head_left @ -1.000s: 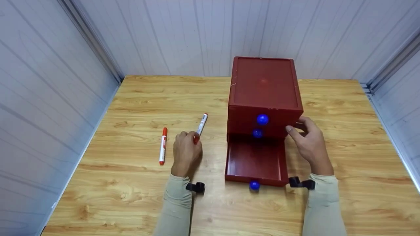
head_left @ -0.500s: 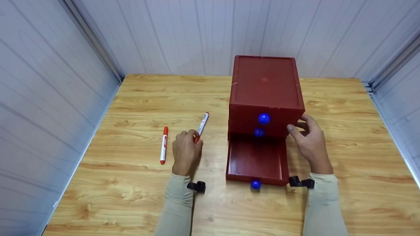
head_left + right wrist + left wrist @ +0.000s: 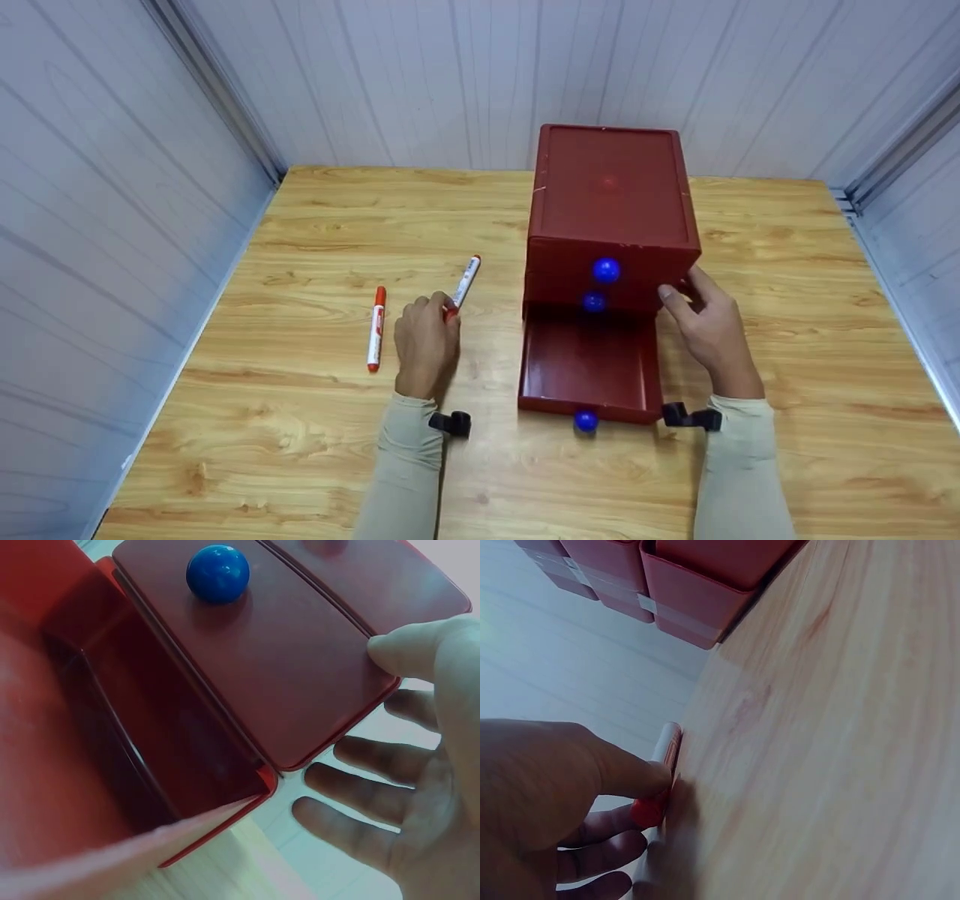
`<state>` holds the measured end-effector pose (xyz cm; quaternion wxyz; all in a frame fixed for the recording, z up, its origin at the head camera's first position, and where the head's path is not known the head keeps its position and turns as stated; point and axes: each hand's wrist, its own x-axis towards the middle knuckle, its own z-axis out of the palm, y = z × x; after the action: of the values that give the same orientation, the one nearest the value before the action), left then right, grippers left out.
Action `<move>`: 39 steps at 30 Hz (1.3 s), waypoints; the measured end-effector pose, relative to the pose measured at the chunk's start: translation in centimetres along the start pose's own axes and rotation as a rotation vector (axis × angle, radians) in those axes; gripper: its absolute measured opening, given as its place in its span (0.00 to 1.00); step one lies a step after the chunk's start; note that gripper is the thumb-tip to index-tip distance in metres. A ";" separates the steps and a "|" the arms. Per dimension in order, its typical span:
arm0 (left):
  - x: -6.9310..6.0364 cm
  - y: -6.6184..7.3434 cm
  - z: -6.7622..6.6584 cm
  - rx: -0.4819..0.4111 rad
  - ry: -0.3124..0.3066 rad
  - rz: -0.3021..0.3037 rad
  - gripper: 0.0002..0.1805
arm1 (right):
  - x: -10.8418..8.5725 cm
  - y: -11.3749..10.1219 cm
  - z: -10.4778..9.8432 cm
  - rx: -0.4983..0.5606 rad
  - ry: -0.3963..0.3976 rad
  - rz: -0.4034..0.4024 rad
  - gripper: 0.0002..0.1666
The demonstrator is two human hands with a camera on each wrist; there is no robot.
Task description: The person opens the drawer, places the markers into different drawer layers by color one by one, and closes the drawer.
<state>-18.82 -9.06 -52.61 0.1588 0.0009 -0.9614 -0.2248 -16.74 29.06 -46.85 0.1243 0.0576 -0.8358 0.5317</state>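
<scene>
My left hand (image 3: 427, 345) pinches the red-capped end of a white marker (image 3: 468, 279) between thumb and fingers. That red cap (image 3: 649, 811) shows beneath the thumb in the left wrist view, and the marker lies at the table surface. A second red-and-white marker (image 3: 376, 328) lies to the left of this hand. On the right stands a dark red drawer cabinet (image 3: 611, 187) with blue ball knobs. Its bottom drawer (image 3: 589, 360) is pulled out. My right hand (image 3: 712, 330) touches the cabinet's right front edge, thumb on a drawer front (image 3: 285, 667), other fingers spread fairly straight alongside.
Pale panel walls (image 3: 420, 82) bound the wooden table (image 3: 300, 420) at the back and both sides. One blue knob (image 3: 586, 421) sticks out from the pulled-out drawer toward the near edge. Each wrist wears a black camera mount (image 3: 451, 424).
The head view has shifted very slightly. My left thumb has come a little nearer the fingers over the marker's cap. The right hand and cabinet stay practically the same.
</scene>
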 end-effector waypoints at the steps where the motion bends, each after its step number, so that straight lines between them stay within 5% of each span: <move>1: 0.0 0.0 0.0 0.000 0.000 -0.003 0.07 | 0.0 0.0 -0.1 -0.004 -0.008 0.005 0.29; 11: 0.1 0.2 -0.6 -0.035 -0.027 -0.058 0.05 | 0.0 0.0 -0.4 -0.011 -0.035 0.035 0.29; 20: 0.1 0.0 -1.2 -0.137 -0.166 -0.134 0.07 | 0.0 -0.1 -0.5 0.004 -0.052 0.052 0.31; 39: 0.1 0.0 -1.5 -0.132 -0.175 -0.107 0.09 | -0.2 -0.1 -0.6 -0.040 -0.081 0.059 0.30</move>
<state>-18.48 -9.71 -51.36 0.0620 0.0221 -0.9533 -0.2948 -16.47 29.59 -46.55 0.0758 0.0517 -0.8521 0.5153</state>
